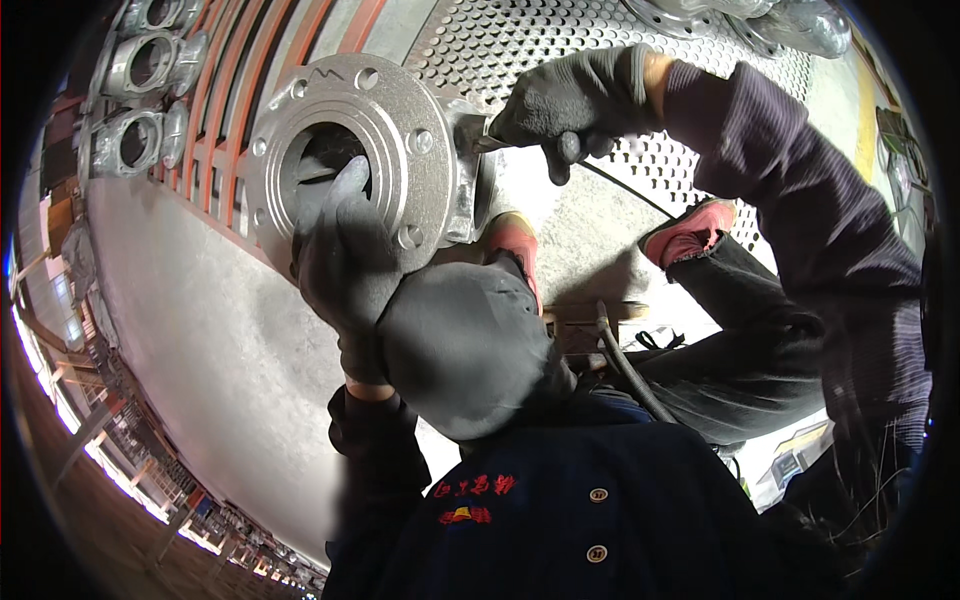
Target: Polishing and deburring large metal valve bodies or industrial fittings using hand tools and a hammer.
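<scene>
A grey metal valve body (424, 165) with a wide round flange and bolt holes stands before me, tilted, above my left knee. My gloved left hand (350, 250) grips the flange's near side, its fingers reaching over the face to the central bore. On the casting's right side, my gloved right hand (570, 105) is closed around a tool (488, 144) whose short metal end touches or nearly touches the body behind the flange. Most of that tool is hidden by the glove. A thin dark cord or hose (630, 190) runs from below the right hand toward my right shoe.
Several ring-shaped castings (135, 142) stand at the far left, beside an orange-red slatted rack (240, 90). A perforated metal plate (490, 40) lies beyond the valve body. More flanged castings (690, 15) sit at the far right. A thick hose (625, 365) curves between my legs.
</scene>
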The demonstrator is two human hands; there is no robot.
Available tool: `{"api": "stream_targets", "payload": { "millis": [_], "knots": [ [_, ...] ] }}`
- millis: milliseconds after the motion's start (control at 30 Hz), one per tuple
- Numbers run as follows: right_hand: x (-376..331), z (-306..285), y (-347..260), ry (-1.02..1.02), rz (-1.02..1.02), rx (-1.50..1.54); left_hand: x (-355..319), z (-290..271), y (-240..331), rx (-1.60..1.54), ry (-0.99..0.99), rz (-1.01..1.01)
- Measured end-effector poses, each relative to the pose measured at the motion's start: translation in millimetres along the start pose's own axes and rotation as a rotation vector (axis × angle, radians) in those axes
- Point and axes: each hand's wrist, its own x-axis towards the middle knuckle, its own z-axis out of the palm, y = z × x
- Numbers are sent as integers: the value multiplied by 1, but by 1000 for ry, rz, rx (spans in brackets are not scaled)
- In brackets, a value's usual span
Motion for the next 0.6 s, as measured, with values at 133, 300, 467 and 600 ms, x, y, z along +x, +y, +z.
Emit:
{"api": "stream_targets", "payload": {
  "millis": [133,300,467,600],
  "knots": [
    [5,-3,-22,-27,454,403,7,-3,8,80,-30,15],
    [-6,28,-16,58,414,425,12,-6,17,130,-45,38],
    [-11,37,-6,93,414,546,6,-22,30,260,-144,33],
    [-14,14,-24,100,567,514,9,-13,29,161,-240,-65]
  ]
}}
